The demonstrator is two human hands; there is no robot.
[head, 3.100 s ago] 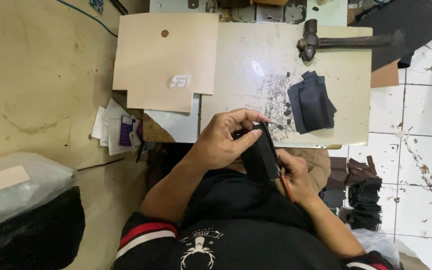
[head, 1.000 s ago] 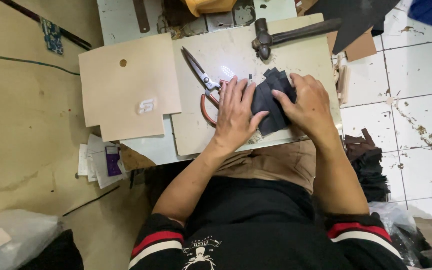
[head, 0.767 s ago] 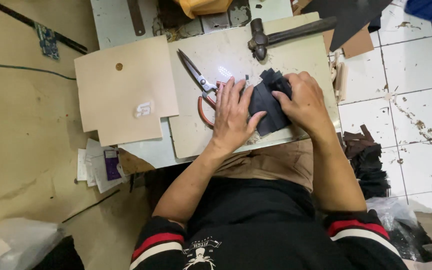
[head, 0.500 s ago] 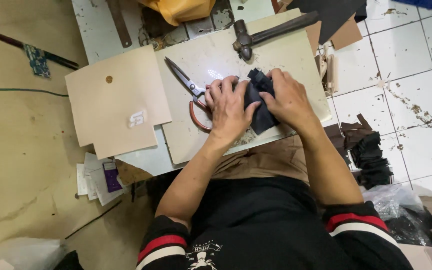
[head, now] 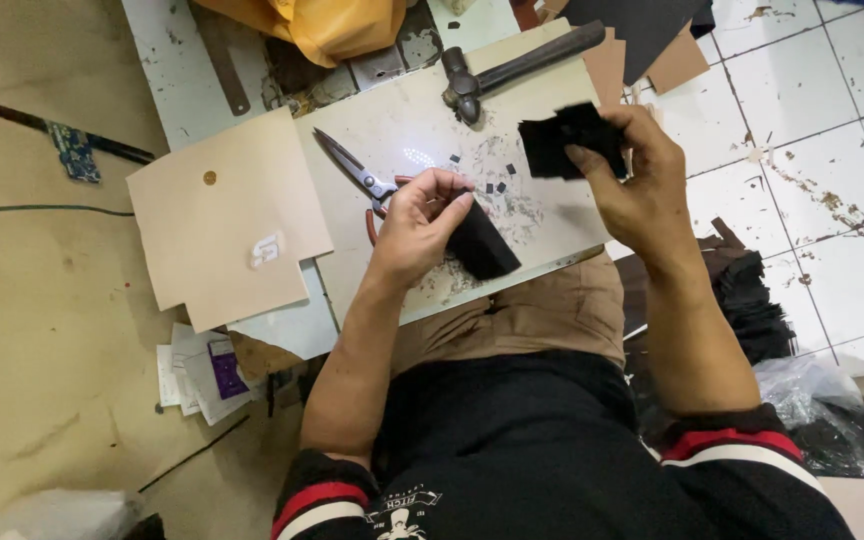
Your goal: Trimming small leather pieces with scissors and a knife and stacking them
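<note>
My left hand [head: 420, 222] pinches one black leather piece [head: 484, 245] just above the pale work board [head: 422, 130]. Its fingers sit right beside the scissors [head: 360, 176], which lie on the board with red handles. My right hand [head: 642, 180] is raised over the board's right edge and grips a small stack of black leather pieces [head: 564, 138]. A hammer [head: 512, 66] lies at the board's far edge, just beyond that stack. Tiny black offcuts dot the board between my hands.
A tan cardboard sheet [head: 222, 225] lies left of the board. Orange cloth [head: 327, 25] sits at the far edge. More dark leather pieces [head: 747, 300] are piled on the tiled floor at right, with plastic bags [head: 812, 400] nearer me. Papers [head: 202, 370] lie lower left.
Both hands were pressed together on the black pieces on the board. They have now separated: the right lifted the stack away to the right, the left kept one piece.
</note>
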